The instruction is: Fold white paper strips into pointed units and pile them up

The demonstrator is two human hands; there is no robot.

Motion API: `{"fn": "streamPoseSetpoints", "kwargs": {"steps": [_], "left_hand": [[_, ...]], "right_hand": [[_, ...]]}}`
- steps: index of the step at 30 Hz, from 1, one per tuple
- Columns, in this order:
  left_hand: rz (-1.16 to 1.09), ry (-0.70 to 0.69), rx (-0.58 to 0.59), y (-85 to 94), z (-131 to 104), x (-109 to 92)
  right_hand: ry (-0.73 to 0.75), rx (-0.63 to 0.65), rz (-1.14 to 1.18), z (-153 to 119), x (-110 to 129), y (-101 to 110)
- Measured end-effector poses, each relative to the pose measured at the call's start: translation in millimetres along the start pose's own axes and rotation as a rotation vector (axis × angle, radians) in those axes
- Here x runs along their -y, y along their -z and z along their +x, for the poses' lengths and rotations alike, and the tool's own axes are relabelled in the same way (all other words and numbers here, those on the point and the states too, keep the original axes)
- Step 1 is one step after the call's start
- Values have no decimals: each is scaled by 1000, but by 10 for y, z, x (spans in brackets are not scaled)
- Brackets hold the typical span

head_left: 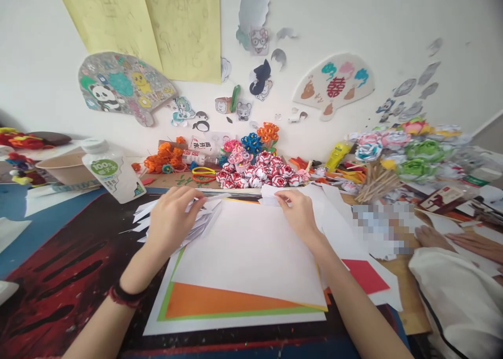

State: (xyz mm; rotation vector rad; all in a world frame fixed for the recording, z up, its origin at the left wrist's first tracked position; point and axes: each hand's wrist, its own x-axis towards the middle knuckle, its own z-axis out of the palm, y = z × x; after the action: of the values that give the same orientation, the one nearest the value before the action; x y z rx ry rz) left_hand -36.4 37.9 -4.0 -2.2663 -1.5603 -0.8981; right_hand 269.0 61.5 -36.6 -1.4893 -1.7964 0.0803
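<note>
A white sheet [251, 249] lies at the centre on a stack of orange [212, 300], green and white paper. My left hand [175, 212] is over the sheet's upper left corner, thumb and fingertips nearly together; what they hold, if anything, is too small to make out. Beneath and beside it lies a pile of cut white paper strips [200, 222]. Beyond the sheet's upper right part, my right hand [296, 212] pinches a small white paper piece [270, 195] between thumb and finger.
Folded paper flowers [263, 173] line the wall side. A white bottle [113, 173] and a bowl [68, 167] stand at the left. Red paper [367, 276] lies at the right. Another person's hands [436, 238] and white sleeve [456, 291] are at the far right.
</note>
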Motion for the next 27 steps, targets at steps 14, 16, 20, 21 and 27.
{"fn": "streamPoseSetpoints", "kwargs": {"steps": [14, 16, 20, 21, 27], "left_hand": [[250, -61, -102, 94, -39, 115], [250, -95, -80, 71, -43, 91], [272, -140, -60, 34, -55, 46], [273, -145, -58, 31, -58, 36], [261, -104, -67, 64, -66, 13]], "right_hand": [[-26, 164, -340, 261, -189, 113], [-34, 151, -352, 304, -179, 136], [-43, 153, -364, 354, -151, 124], [-44, 160, -363, 355, -149, 111], [-38, 189, -327, 316, -181, 41]]}}
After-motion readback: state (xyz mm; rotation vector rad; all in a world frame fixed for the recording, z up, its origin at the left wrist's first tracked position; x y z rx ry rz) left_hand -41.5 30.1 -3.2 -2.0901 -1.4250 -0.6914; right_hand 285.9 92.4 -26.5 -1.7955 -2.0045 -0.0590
